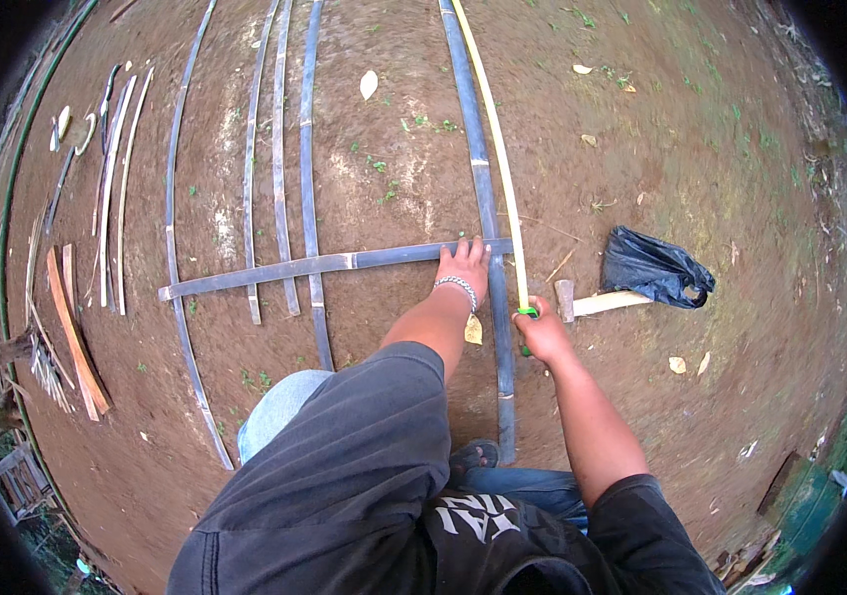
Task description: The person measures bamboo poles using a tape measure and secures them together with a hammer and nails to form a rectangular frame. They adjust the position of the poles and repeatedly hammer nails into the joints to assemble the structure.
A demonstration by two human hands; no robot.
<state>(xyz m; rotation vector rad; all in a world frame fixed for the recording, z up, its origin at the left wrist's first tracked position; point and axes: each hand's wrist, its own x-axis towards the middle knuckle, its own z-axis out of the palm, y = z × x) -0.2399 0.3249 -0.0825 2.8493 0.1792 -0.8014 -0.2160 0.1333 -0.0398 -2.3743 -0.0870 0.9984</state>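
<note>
Right hand (546,335) curls its fingers round the green case of a tape measure (527,311), whose yellow blade (505,164) comes out on the far side. From this hand, the blade's long axis points ahead, away from the body, bending slightly left as it reaches the far edge of the view. Just left of the blade, and nearly parallel to it, a long dark strip (484,188) lies on the ground (661,426).

Ahead and left of the right hand, the left hand (463,272) rests palm down, fingers a little apart, on a crosswise strip (334,264); whether it grips the edges, I cannot tell. This strip stretches leftward from the left hand, and its short right end crosses the long strip and stops beside the blade. The left hand is nearer that crossing. Right of the right hand lies a wooden-handled tool (610,302).
</note>
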